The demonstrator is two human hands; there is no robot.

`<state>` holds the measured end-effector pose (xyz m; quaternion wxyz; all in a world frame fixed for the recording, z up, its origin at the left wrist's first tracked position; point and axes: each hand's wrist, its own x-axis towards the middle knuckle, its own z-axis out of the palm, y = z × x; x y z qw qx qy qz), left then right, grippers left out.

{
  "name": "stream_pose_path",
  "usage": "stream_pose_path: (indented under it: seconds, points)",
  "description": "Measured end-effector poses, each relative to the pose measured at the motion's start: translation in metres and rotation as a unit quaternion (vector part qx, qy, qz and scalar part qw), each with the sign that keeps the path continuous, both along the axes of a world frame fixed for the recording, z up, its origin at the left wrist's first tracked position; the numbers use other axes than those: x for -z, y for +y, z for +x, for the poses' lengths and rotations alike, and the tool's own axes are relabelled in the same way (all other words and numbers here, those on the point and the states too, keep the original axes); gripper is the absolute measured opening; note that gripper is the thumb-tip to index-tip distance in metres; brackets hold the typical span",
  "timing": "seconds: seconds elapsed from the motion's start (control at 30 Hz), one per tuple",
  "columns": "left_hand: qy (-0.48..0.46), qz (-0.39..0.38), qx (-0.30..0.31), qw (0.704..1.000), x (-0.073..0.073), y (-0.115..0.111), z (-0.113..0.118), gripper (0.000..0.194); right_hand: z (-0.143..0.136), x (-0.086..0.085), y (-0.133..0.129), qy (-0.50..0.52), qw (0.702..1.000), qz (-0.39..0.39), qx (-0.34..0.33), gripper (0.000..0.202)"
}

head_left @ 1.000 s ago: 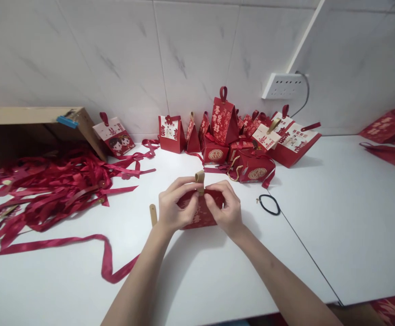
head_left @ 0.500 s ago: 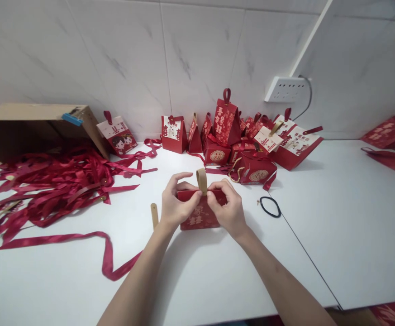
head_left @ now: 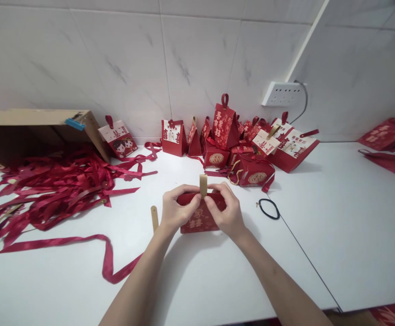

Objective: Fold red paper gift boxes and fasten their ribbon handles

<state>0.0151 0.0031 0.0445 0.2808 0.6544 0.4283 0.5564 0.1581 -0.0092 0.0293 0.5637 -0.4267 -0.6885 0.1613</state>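
Note:
A red paper gift box [head_left: 202, 217] with gold characters stands on the white table in front of me. From its top edge rises a gold strap loop [head_left: 203, 184]. My left hand [head_left: 180, 206] pinches the top edge on the left of the loop, thumb in front and fingers behind. On the other side my right hand [head_left: 226, 208] grips the same edge, its thumb close to the strap's base. The fingertips behind the box are hidden. A flat gold strap [head_left: 154, 218] lies beside my left wrist, partly covered by the forearm.
Tangled red ribbons [head_left: 58, 190] spill from an open cardboard box [head_left: 34, 117] at left. One long ribbon [head_left: 107, 258] reaches my left forearm. Several finished red boxes [head_left: 226, 127] line the wall. A black loop band [head_left: 269, 209] lies at right, below a power strip [head_left: 283, 94].
The gold loop has turned from showing its open side to a narrow, flat front. My right thumb has slid slightly down and left; both hands still hold the box.

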Motion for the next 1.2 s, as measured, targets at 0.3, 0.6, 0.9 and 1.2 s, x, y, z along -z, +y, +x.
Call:
stream_pose_path:
  seconds: [0.3,0.6,0.9,1.2]
  points:
    - [0.02,0.039,-0.015,0.999,0.007,0.0,0.001,0.005,-0.002,0.006,-0.002,0.022,0.999,0.019,0.029,0.005]
    - [-0.033,-0.032,-0.002,0.999,0.002,-0.002,0.006,0.004,0.005,-0.002,-0.002,0.014,1.0,0.001,-0.013,0.007]
    - [-0.024,-0.01,0.004,1.0,0.01,-0.001,0.007,0.004,0.005,0.0,-0.002,0.01,1.0,0.013,-0.008,0.008]
    - [-0.005,-0.009,0.024,1.0,0.01,0.0,0.006,0.008,0.008,0.011,-0.007,0.042,0.998,-0.019,-0.039,0.026]
